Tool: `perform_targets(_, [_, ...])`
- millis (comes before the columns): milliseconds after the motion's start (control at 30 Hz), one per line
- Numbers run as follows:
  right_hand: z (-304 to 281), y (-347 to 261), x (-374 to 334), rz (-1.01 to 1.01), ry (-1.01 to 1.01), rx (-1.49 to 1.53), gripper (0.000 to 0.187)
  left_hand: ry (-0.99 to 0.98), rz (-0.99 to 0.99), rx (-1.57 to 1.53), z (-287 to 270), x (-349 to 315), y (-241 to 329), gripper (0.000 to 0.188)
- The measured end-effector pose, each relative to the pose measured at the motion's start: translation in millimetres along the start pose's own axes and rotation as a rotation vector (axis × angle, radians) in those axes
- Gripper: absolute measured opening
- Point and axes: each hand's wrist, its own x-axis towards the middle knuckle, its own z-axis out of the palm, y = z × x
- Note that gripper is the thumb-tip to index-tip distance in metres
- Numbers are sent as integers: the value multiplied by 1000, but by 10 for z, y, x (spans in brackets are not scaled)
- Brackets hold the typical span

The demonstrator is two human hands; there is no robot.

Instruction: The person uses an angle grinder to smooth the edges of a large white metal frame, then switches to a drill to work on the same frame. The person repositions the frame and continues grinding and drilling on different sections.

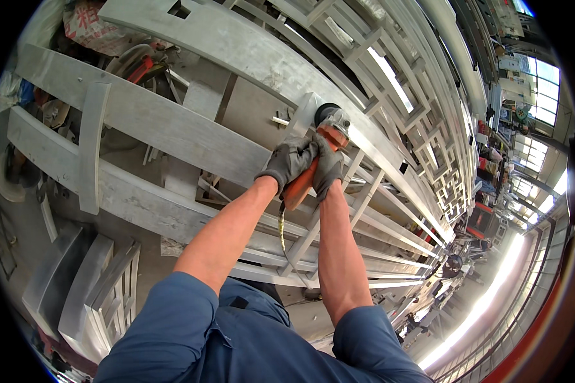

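Both my hands wear grey gloves and are closed round an orange angle grinder (pixel 302 182). My left hand (pixel 289 161) wraps the left side of its body, and my right hand (pixel 328 167) grips it close to the metal head. The grinder's dark round disc (pixel 326 113) lies at the joint of a short crosspiece (pixel 302 117) and a wide silver metal beam (pixel 249 57). Whether the disc touches the metal, I cannot tell. A cord (pixel 282 230) hangs from the tool's rear end. My fingertips are partly hidden behind the grinder.
Long metal bars (pixel 153 124) run across in front of me, with a short upright piece (pixel 94 147) over two of them. A lattice metal panel (pixel 421 102) lies beyond the wide beam. Stacked metal parts (pixel 76 281) stand at lower left. A red-and-white sack (pixel 96 29) sits at far left.
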Motion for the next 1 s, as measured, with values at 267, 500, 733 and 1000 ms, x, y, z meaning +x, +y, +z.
perform_targets(267, [63,7,76,-31,1,-23,42,18,-25,-99,-12,28,-31,38])
perform_targets(500, [2,18,104,-37,-8,-92,43,-21,-116,-46,-35,17,90,40])
perform_targets(733, [31,24,110,-86,10,-39,46,-11,-129,-56,0,37,66,43])
perform_targets(1000, [15,51,220,16,23,-29,46,-9,-196,-121,-13,52,104,43])
